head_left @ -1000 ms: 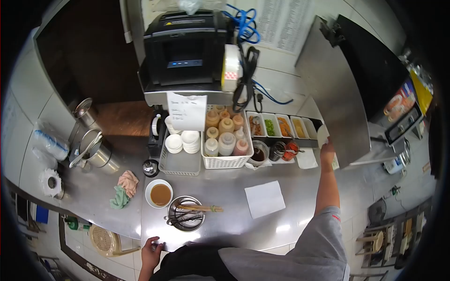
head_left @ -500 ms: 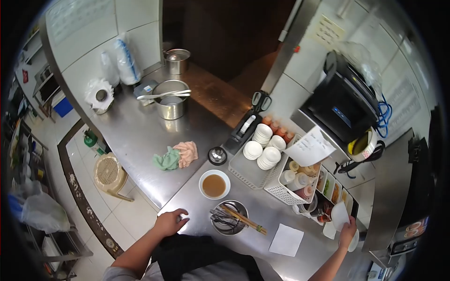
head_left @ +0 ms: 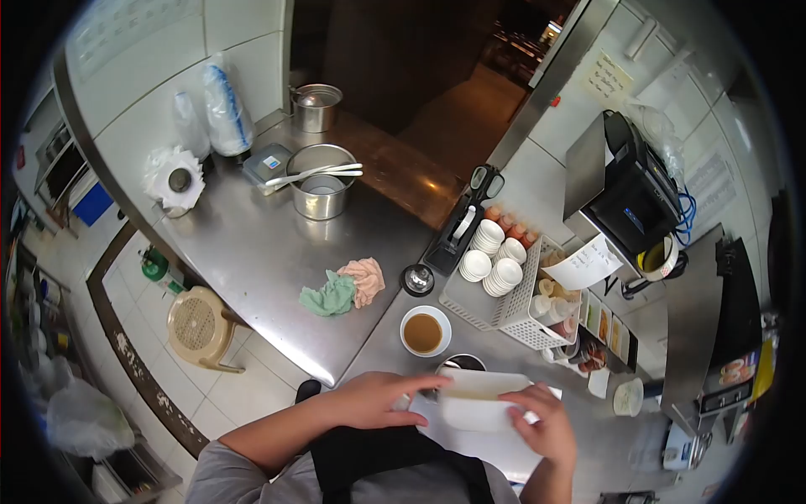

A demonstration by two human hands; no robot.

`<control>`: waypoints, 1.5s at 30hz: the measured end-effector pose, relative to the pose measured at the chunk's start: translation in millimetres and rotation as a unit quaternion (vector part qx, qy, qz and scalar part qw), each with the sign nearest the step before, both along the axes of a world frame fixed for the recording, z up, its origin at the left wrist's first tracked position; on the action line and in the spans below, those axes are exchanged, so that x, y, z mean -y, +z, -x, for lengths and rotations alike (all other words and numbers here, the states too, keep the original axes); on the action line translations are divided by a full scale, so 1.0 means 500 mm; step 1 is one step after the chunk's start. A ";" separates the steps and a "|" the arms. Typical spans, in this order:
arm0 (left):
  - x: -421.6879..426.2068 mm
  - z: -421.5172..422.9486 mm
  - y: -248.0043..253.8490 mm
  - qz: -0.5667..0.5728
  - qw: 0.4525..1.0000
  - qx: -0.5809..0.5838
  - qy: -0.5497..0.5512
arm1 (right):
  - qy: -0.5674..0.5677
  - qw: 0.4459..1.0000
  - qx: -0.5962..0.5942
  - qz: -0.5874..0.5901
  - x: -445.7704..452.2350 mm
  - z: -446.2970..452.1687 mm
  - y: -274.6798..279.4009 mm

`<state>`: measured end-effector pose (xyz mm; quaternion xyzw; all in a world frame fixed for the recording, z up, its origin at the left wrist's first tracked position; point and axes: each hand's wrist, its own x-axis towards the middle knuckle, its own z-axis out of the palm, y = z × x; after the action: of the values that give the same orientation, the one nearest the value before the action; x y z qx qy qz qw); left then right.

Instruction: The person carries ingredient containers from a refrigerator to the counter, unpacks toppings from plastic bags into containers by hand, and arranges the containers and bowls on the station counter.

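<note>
A white rectangular tub is held low in front of my body. My right hand grips its right side, with fingers at the rim and the thumb on the near wall. From the left, my left hand reaches toward it, thumb and fingers spread. Its fingertips are at the tub's left edge; I cannot tell whether they touch. Beneath the tub, a white sheet partly shows. Behind it a steel bowl is mostly hidden. A white bowl of brown liquid stands just beyond.
Green and pink cloths lie left of a call bell. A basket holds stacked small white dishes. A steel pot stands farther back. A stool is on the floor at left.
My right hand has brought the white tub from the far right to the middle. My left hand has moved right toward it. The steel bowl is now mostly covered from view.
</note>
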<state>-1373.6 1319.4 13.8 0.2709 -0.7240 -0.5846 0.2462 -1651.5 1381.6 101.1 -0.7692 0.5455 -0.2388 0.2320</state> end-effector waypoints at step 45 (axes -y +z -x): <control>0.095 -0.096 -0.293 0.286 0.850 0.440 0.043 | -0.501 0.754 0.403 -0.134 -0.056 -0.057 -0.404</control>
<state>-1325.5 1271.8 -132.5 0.4482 -0.8794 -0.1607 -0.0066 -1623.0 1409.9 -101.0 -0.1793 0.7351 -0.5334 0.3781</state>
